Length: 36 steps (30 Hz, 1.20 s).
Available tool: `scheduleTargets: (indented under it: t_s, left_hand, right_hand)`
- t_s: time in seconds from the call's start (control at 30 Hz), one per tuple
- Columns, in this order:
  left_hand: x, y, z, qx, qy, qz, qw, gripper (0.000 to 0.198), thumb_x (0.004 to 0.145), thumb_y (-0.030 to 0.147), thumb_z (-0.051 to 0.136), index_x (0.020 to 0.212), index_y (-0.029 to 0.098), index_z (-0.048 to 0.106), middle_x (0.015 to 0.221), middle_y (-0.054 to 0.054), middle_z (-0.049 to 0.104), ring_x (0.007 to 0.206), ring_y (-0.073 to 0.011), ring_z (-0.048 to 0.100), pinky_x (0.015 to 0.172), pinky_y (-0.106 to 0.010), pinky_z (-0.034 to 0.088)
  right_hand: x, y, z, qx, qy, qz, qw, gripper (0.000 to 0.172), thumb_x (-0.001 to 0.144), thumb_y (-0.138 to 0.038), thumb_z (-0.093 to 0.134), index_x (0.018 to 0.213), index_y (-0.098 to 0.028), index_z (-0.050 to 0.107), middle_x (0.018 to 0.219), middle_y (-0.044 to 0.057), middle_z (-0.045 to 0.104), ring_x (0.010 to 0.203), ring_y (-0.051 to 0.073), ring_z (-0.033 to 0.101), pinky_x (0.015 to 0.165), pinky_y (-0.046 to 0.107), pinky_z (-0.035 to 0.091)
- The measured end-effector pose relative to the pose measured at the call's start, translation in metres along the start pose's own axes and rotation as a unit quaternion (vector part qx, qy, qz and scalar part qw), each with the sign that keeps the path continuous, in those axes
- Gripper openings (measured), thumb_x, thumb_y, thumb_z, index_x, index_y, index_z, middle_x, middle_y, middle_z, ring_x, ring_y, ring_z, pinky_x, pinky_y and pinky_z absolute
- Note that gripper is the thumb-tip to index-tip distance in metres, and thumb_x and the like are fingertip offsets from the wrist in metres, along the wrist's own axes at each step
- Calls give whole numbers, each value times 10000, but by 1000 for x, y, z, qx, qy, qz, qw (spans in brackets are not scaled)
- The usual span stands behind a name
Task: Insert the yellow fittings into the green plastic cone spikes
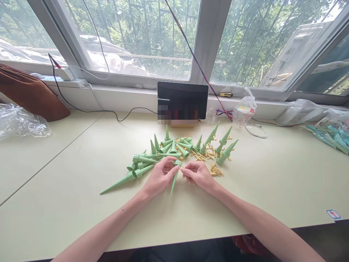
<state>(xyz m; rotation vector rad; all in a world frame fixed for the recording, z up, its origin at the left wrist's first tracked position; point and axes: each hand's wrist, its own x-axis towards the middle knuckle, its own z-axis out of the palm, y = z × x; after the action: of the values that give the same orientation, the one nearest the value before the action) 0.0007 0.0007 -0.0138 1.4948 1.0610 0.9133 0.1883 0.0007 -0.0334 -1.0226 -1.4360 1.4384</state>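
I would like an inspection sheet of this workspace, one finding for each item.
Surface: pale table with a seam at left.
Job's things: green cones, heaped and stacked; small yellow pieces nearby.
Clutter: clear plastic at left, screen behind, teal pieces at right.
Grips: left hand holds one cone; right hand pinches beside it, contents too small to tell.
Cables: black cable at left, red-blue cable bundled, white cable coiled.
Surroundings: windows, greenery outside.

grn spikes (185,152): 12+, overlapping | yel pegs (216,170): dozens, uncountable | scrn (182,98): 1 | sticker (333,214): 1
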Motion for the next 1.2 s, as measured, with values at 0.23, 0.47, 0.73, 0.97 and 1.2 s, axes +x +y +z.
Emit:
scheduleTargets:
  t_s: [0.23, 0.47, 0.73, 0.97, 1.2]
  left_hand:
    - [-1, -4, 1, -7, -13, 20, 1000, 300, 913, 436, 591, 1121, 227, 542, 692, 32, 510, 529, -108, 441, 459, -219, 381]
    - [-2, -6, 2, -9, -12, 38, 999, 288, 914, 412, 595, 1126, 225, 544, 709, 29, 527, 563, -112, 475, 493, -217, 427]
    - [0, 1, 3, -37, -6, 9, 999, 308, 905, 439, 607, 1117, 226, 535, 739, 21, 572, 507, -97, 473, 438, -214, 427]
    - [0, 7, 4, -51, 8, -16, 999, 314, 886, 439, 636, 1096, 224, 545, 773, 7, 616, 481, -86, 478, 434, -213, 421]
    - [0, 9, 4, -76, 28, -31, 996, 338, 867, 445, 657, 1083, 210, 545, 726, 17, 597, 465, -87, 463, 428, -216, 422]
  right_hand:
    - [2, -5, -3, 72, -27, 37, 996, 335, 803, -442, 723, 677, -152, 612, 592, -3, 635, 400, 71, 478, 372, 199, 341]
    - [2, -9, -5, 144, -44, 93, 984, 355, 746, -448, 781, 680, -154, 593, 568, -13, 615, 394, 59, 438, 347, 178, 256]
    - [3, -4, 1, 129, -25, 53, 990, 338, 819, -448, 725, 713, -165, 573, 583, -20, 603, 407, 66, 459, 364, 183, 299]
    - [1, 2, 3, 39, 2, -12, 999, 306, 884, -459, 645, 797, -173, 575, 658, -18, 612, 389, 68, 483, 371, 202, 338]
    - [-1, 3, 4, -90, 32, -80, 992, 251, 914, -422, 607, 867, -176, 586, 718, -2, 583, 518, 102, 539, 473, 232, 424]
